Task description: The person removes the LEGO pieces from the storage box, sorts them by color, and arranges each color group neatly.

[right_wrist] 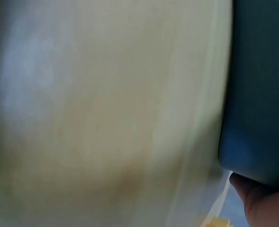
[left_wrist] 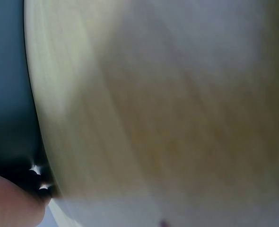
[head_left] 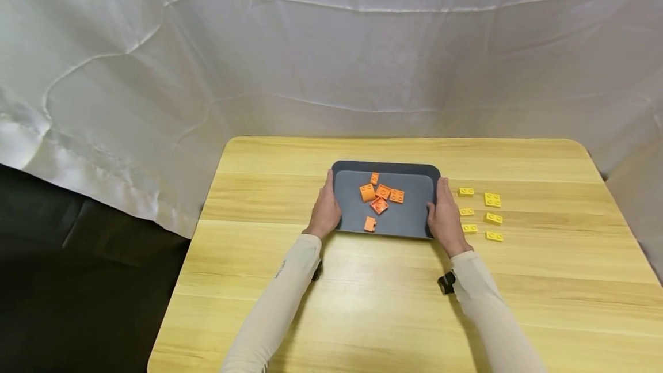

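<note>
A dark grey rectangular tray (head_left: pixel 409 220) is held between the two hands in the head view. My left hand (head_left: pixel 324 212) grips its left short side, and my right hand (head_left: pixel 446 214) grips the right one, thumb near the rim. Several orange toy bricks (head_left: pixel 396 196) lie loose in the tray, some overlapping near the middle. Both wrist views look along the tray's dark outer side, with part of the left hand (left_wrist: pixel 12 203) and part of the right hand (right_wrist: pixel 272 208) against it. Most fingers are hidden beneath or behind the tray.
Several yellow toy bricks (head_left: pixel 492 200) stand apart in two loose columns on the wooden table (head_left: pixel 373 304), just right of the right hand. A pale curtain (head_left: pixel 388 62) hangs behind the table's far edge and along its left side.
</note>
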{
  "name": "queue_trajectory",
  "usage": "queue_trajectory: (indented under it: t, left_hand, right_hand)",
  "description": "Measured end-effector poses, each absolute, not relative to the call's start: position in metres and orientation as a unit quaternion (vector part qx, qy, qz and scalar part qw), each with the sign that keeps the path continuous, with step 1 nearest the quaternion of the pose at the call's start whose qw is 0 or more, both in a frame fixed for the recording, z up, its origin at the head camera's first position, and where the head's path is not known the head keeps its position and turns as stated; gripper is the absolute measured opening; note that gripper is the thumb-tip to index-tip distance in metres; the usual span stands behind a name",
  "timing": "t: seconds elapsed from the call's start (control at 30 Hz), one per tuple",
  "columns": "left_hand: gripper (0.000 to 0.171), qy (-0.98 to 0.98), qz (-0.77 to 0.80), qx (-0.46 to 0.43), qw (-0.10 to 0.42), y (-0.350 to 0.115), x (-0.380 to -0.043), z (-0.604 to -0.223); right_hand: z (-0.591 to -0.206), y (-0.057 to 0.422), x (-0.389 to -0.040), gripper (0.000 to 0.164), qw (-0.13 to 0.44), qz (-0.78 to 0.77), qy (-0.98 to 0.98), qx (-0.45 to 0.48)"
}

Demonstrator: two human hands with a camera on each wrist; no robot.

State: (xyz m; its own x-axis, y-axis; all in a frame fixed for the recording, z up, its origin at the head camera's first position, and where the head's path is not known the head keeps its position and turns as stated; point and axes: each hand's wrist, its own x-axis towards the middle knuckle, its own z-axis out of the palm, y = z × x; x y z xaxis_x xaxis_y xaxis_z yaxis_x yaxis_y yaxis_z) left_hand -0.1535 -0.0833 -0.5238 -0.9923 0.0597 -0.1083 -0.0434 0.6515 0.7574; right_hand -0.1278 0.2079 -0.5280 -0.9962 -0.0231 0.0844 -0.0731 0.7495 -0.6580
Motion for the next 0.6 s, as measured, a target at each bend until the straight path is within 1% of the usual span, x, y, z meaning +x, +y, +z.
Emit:
queue_trajectory:
  t: [0.17,0.4,0.5,0.6]
  left_hand:
    - [0.066,0.907,0.418,0.010,0.055,-0.0831,-0.1540,-0.5242]
    - [0.067,0.894,0.444,0.016,0.059,-0.0855,-0.1545,-0.5252]
    - [0.071,0.887,0.456,0.018,0.070,-0.0872,-0.1550,-0.5229]
    - [0.080,0.886,0.458,0.025,0.072,-0.0878,-0.1557,-0.5181]
  right_hand:
    - [-0.5292,0.2077,-0.1278,0.063,0.050,0.357,-0.932,0.030]
    - [-0.5315,0.2082,-0.1268,0.068,0.054,0.359,-0.931,0.030]
    - [-0.5324,0.2084,-0.1266,0.070,0.054,0.354,-0.933,0.030]
    - [-0.5324,0.2089,-0.1265,0.071,0.053,0.351,-0.934,0.032]
